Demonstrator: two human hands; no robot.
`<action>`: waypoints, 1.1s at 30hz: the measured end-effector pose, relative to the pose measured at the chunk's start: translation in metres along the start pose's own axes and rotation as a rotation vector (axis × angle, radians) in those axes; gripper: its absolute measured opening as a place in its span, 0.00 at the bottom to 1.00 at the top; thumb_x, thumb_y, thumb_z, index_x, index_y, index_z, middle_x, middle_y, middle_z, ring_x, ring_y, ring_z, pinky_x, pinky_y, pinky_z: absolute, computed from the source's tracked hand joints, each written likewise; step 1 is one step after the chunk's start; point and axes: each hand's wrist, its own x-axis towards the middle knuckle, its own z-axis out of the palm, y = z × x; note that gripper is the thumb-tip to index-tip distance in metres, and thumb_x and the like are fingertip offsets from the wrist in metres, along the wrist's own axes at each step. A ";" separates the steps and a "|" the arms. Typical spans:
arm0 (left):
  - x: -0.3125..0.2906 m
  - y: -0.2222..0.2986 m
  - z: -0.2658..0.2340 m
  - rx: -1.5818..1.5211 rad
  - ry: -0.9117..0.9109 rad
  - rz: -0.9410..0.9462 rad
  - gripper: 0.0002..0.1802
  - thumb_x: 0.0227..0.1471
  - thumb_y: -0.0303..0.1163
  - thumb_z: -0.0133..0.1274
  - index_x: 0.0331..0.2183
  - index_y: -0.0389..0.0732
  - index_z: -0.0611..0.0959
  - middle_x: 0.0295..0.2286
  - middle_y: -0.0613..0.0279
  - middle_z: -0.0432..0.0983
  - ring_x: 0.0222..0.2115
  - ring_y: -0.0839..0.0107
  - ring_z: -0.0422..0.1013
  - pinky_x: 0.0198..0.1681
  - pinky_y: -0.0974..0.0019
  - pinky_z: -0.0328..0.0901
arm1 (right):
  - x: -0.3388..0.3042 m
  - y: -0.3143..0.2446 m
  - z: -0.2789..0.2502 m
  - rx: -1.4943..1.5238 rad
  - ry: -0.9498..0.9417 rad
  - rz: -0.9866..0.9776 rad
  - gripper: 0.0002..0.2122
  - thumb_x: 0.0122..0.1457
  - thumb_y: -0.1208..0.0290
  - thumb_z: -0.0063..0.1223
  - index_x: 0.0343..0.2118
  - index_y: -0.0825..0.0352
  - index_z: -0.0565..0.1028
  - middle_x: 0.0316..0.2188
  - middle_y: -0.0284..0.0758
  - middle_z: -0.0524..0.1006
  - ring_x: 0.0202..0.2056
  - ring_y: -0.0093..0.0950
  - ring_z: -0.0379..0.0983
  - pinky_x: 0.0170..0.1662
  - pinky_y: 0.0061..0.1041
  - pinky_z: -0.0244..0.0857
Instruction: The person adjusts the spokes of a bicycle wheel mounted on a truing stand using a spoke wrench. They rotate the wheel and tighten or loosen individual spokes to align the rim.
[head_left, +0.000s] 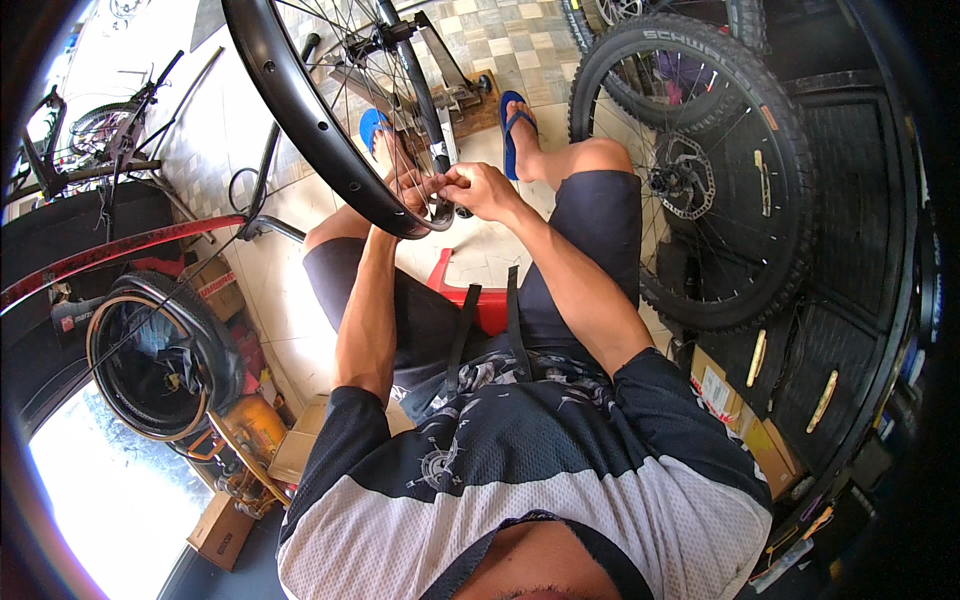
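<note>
A tyreless black bicycle wheel with a broad, hole-dotted rim [293, 112] and thin metal spokes is carried between the arms of a grey metal stand [442, 55], whose wooden base [478, 106] is set on the pale tiled floor [282, 335]. The near end of the rim is brought past the base's near edge, between the person's knees, and there both hands are met. By the left hand [414, 190] the inner side of the rim is reached among the spokes; its fingers are curled, but are partly hidden by the rim, so whether anything is gripped cannot be told. The fingers of the right hand [484, 192] are bent, with thumb and forefinger drawn closed at the spoke ends, touching or nearly touching the left fingertips; anything pinched there is too small to be made out. A blue rubber sandal [511, 150] is placed just beyond the base's right edge. Farther right, a wheel with a knobbly black tyre [797, 172] is stood upright, and a red plastic stool [490, 314] is seen between the thighs.
</note>
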 end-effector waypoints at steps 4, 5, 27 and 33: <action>0.004 -0.005 0.008 0.149 0.113 0.103 0.19 0.55 0.40 0.64 0.22 0.44 0.74 0.17 0.73 0.68 0.16 0.83 0.61 0.18 0.74 0.52 | -0.001 0.001 -0.002 -0.086 -0.003 0.064 0.11 0.58 0.69 0.57 0.40 0.71 0.79 0.30 0.38 0.84 0.29 0.23 0.78 0.34 0.26 0.69; 0.006 -0.007 0.010 0.189 0.144 0.164 0.19 0.56 0.38 0.64 0.21 0.44 0.74 0.16 0.73 0.68 0.16 0.83 0.61 0.18 0.74 0.52 | -0.001 0.002 -0.002 -0.120 0.008 0.077 0.11 0.58 0.70 0.56 0.40 0.72 0.79 0.30 0.37 0.84 0.29 0.23 0.78 0.34 0.26 0.69; 0.013 -0.027 0.003 -0.143 0.134 0.044 0.21 0.53 0.42 0.67 0.44 0.39 0.84 0.25 0.74 0.75 0.18 0.84 0.63 0.19 0.75 0.57 | 0.007 0.016 -0.008 -0.145 0.148 0.180 0.15 0.56 0.60 0.62 0.34 0.70 0.78 0.30 0.40 0.83 0.31 0.26 0.80 0.36 0.27 0.71; 0.017 -0.026 0.000 -0.041 0.123 0.015 0.17 0.55 0.43 0.65 0.40 0.41 0.84 0.23 0.73 0.74 0.18 0.83 0.64 0.19 0.76 0.58 | 0.009 0.019 -0.002 -0.144 0.154 0.129 0.16 0.55 0.59 0.63 0.35 0.70 0.79 0.30 0.40 0.84 0.30 0.27 0.80 0.34 0.27 0.71</action>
